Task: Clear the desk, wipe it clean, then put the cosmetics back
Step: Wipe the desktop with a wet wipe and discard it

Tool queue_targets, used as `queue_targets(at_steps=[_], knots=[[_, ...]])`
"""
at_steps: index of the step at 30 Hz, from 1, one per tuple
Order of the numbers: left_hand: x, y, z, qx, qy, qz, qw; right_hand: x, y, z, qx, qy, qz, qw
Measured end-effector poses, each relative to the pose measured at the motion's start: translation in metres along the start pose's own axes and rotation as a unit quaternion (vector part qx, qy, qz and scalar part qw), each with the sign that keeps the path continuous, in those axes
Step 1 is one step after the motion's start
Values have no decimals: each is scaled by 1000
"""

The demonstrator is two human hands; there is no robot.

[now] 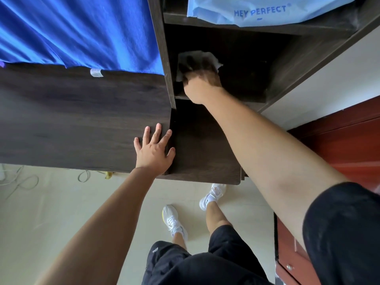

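A person's left hand (153, 150) lies flat on the dark wood desk (72, 120), fingers spread wide and holding nothing. Beyond it, the right hand (202, 83) presses a white wipe (197, 56) inside a shelf compartment (246, 64); shadow and blur hide whether its fingers are flat or curled. The wipe looks thin, soft and light, likely to bunch, so is best held under a broad palm. Farther off, a pale blue bag (267, 11) sits on the shelf above.

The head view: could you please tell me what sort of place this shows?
Likely a dorm room or bedroom: a dark wooden desk with built-in shelves, blue fabric draped behind it, and a pale tiled floor.
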State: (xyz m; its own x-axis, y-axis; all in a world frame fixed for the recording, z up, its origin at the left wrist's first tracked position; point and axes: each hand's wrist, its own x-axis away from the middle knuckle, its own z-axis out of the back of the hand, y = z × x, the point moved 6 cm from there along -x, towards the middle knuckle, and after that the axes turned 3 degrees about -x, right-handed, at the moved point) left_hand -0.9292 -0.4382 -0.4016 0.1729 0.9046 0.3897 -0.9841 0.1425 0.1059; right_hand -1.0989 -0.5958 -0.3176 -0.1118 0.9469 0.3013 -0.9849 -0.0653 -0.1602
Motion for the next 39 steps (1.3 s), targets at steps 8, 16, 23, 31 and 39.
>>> queue_targets(at_steps=[8,16,23,31,39], knots=[[-4,3,0,3,-5,6,1000,52,114,1,-19,58,-120,991],[-3,5,-1,-1,-4,6,1000,79,68,-23,-47,51,-116,991],[-4,3,1,1,-12,3,1000,47,116,6,-84,66,-132,985],[-3,4,1,0,-5,6,1000,67,58,-14,-105,88,-108,985],[-4,4,1,5,-9,2,1000,76,111,-6,-108,123,-115,980]])
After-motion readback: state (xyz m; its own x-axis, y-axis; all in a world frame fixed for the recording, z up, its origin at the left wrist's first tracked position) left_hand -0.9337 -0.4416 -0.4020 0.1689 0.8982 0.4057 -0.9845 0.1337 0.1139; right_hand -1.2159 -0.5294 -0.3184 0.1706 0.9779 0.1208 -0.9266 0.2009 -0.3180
